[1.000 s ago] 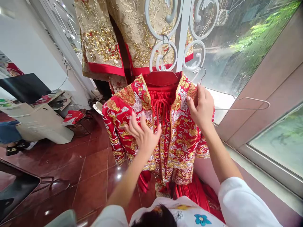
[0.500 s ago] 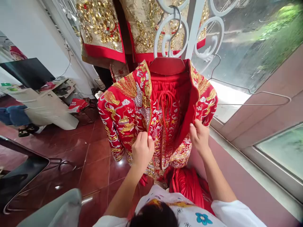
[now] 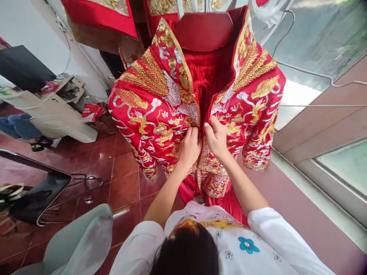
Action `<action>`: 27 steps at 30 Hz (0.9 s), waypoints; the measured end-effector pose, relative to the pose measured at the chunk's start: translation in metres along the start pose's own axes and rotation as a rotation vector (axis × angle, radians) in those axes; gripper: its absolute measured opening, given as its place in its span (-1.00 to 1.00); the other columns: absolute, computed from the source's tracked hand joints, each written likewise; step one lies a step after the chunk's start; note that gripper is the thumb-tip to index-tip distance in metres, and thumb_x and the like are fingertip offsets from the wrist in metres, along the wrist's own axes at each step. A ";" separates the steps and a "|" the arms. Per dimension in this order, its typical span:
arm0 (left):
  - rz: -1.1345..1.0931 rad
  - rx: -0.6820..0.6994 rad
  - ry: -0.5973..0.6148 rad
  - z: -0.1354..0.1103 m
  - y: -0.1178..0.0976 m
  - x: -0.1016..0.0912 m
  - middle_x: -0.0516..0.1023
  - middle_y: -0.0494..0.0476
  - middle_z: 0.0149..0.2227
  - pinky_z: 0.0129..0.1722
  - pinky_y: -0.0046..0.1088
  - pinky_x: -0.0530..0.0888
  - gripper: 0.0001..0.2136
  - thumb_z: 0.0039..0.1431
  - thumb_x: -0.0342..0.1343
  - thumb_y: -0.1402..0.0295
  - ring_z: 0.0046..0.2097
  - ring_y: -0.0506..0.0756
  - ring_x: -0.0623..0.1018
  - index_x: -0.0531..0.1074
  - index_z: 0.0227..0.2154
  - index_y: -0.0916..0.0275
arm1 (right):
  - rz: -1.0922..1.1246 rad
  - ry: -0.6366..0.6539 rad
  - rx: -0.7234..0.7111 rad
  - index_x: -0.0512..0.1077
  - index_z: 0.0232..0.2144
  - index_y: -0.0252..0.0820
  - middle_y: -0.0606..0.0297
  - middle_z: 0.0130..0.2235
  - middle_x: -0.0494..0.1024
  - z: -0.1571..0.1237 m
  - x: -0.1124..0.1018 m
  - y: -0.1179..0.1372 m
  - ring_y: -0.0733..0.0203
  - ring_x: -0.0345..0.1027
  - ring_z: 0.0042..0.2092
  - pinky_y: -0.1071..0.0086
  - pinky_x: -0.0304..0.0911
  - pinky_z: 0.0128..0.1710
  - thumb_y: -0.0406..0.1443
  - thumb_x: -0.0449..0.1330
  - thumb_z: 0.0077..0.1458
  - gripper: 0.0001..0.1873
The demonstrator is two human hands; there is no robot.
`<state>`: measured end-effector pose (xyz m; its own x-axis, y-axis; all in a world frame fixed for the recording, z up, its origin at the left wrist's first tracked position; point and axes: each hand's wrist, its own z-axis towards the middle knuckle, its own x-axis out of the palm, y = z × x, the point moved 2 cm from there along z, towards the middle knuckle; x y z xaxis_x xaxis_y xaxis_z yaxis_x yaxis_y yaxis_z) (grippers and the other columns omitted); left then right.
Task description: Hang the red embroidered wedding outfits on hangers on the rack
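Observation:
A red jacket with gold and silver embroidery hangs on a red hanger, its collar standing up. My left hand is closed on the jacket's left front edge at chest height. Just across a narrow gap, my right hand pinches the opposite front edge, thumb on the outer side. Between the two edges shows a red gathered garment inside the jacket, with a tie at its top. The fingertips of both hands are partly hidden by cloth.
Gold-sequined garments with red hems hang behind at the upper left. To the right are a wire hanger and a window. A black chair and a grey padded seat stand at left. Behind them is a white desk.
Both hands have drawn the front edges toward each other, so the jacket's opening is much narrower. The jacket appears larger and closer, and the view has tilted lower.

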<state>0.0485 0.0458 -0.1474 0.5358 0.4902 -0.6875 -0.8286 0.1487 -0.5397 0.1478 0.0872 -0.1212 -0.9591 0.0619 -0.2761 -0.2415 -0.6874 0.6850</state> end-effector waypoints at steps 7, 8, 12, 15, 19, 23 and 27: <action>-0.702 -0.614 0.147 -0.079 0.053 0.032 0.46 0.10 -0.30 -0.03 -0.41 0.33 -0.86 0.09 0.15 0.24 -0.13 0.09 0.43 0.41 -0.41 0.20 | 0.277 0.032 0.374 0.38 -0.31 -0.15 0.23 -0.24 0.44 -0.103 0.007 -0.046 0.16 0.28 -0.17 0.24 0.15 -0.05 -0.15 0.17 0.05 -0.79; -0.735 -0.679 0.183 -0.098 0.065 0.043 0.44 0.11 -0.42 -0.09 -0.40 0.36 -0.82 0.06 0.17 0.23 -0.21 0.10 0.45 0.40 -0.51 0.23 | 0.383 -0.059 0.596 0.38 -0.40 -0.15 0.27 -0.31 0.43 -0.132 0.007 -0.061 0.17 0.27 -0.21 0.26 0.15 -0.05 -0.15 0.25 -0.05 -0.78; -0.938 -0.961 0.305 -0.159 0.111 0.091 0.51 0.24 -0.42 -0.28 -0.34 0.43 -0.77 -0.06 0.26 0.22 -0.33 0.14 0.51 0.44 -0.49 0.30 | 0.485 -0.251 0.920 0.25 -0.38 -0.11 0.38 -0.41 0.35 -0.227 0.010 -0.119 0.25 0.23 -0.34 0.33 0.21 -0.24 -0.13 0.29 -0.13 -0.67; -1.130 -1.088 0.231 -0.174 0.134 0.120 0.47 0.26 -0.02 -0.14 -0.33 0.44 -0.73 0.01 0.21 0.23 -0.09 0.13 0.52 0.42 -0.22 0.20 | 0.678 -0.225 1.083 0.25 -0.33 -0.09 0.33 -0.30 0.44 -0.253 0.014 -0.153 0.23 0.32 -0.29 0.32 0.28 -0.28 -0.10 0.34 -0.25 -0.54; -1.300 -1.201 0.094 -0.177 0.141 0.147 0.42 0.15 0.04 0.01 -0.44 0.39 -0.78 0.06 0.15 0.28 0.04 0.03 0.45 0.37 -0.21 0.15 | 0.906 -0.172 1.186 0.28 -0.40 -0.11 0.29 -0.29 0.50 -0.252 0.017 -0.172 0.19 0.38 -0.25 0.25 0.33 -0.21 -0.04 0.36 -0.33 -0.52; -1.404 -1.277 0.095 -0.194 0.129 0.149 0.52 0.11 -0.20 -0.03 -0.49 0.42 -0.79 -0.05 0.22 0.37 -0.09 0.02 0.51 0.40 -0.30 0.22 | 1.016 -0.169 1.226 0.33 -0.44 -0.13 0.26 -0.34 0.52 -0.261 0.015 -0.165 0.14 0.41 -0.22 0.24 0.35 -0.17 -0.06 0.39 -0.37 -0.54; -1.467 -1.356 0.192 -0.211 0.116 0.136 0.47 0.03 -0.45 -0.40 -0.59 0.43 -0.81 -0.14 0.28 0.41 -0.42 -0.06 0.47 0.38 -0.44 0.28 | 1.037 -0.170 1.257 0.38 -0.42 -0.12 0.24 -0.32 0.54 -0.284 0.003 -0.145 0.11 0.42 -0.17 0.24 0.37 -0.17 -0.01 0.37 -0.40 -0.52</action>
<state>0.0596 -0.0519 -0.4058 0.6470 0.5280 0.5500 0.7603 -0.3925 -0.5176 0.2221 -0.0182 -0.4124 -0.7617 0.1090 0.6387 0.5979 0.4979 0.6282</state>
